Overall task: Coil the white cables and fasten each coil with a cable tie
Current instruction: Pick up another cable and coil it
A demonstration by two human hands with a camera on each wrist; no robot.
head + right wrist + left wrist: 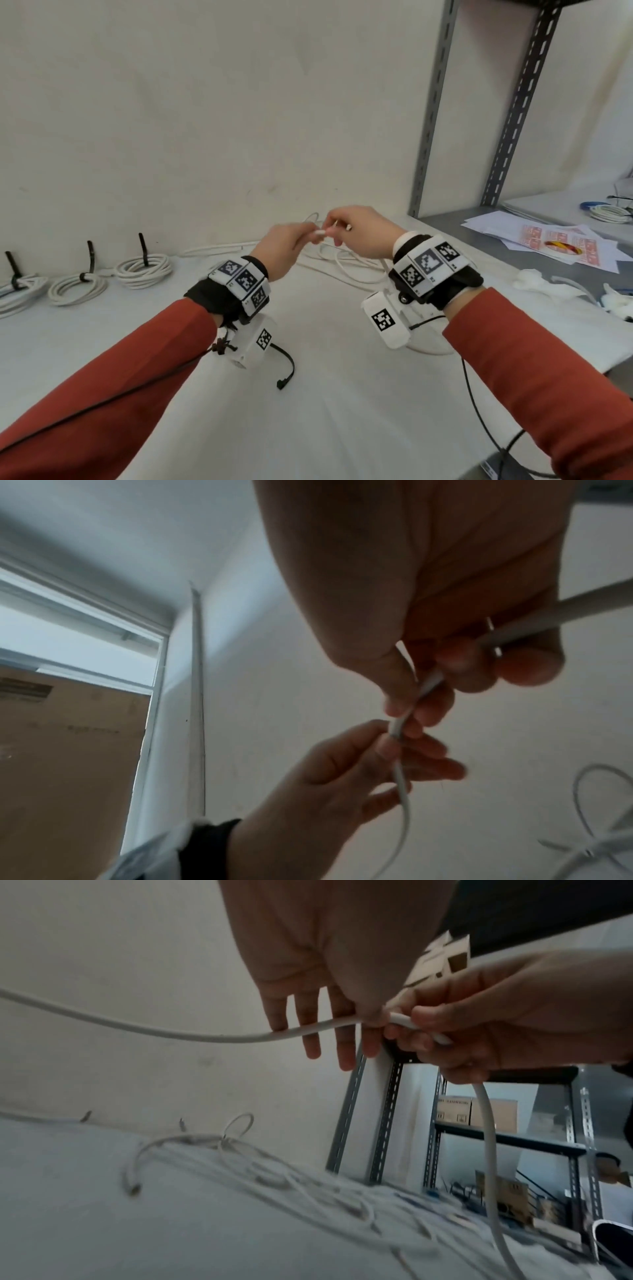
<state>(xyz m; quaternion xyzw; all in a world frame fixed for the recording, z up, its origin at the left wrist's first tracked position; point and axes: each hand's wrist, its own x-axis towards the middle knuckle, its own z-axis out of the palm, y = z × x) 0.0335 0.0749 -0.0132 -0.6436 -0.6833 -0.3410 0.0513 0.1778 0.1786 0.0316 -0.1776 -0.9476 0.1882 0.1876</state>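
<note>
Above the white table (308, 428) my two hands meet and share one white cable (320, 233). My left hand (308, 236) pinches it between thumb and fingers. In the left wrist view the cable (205, 1037) runs off to the left from that pinch. My right hand (334, 228) grips the cable just beside the left hand, fingers curled round it (421, 1026), and the cable hangs down from it. A heap of loose white cables (346, 263) lies on the table behind the hands. One black cable tie (289, 363) lies under my left wrist.
Three tied white coils (144, 269) (77, 287) (17, 291) lie in a row at the left by the wall. A grey metal shelf (513, 102) stands at the right, with papers (565, 243) and another cable coil (609, 212) on its board.
</note>
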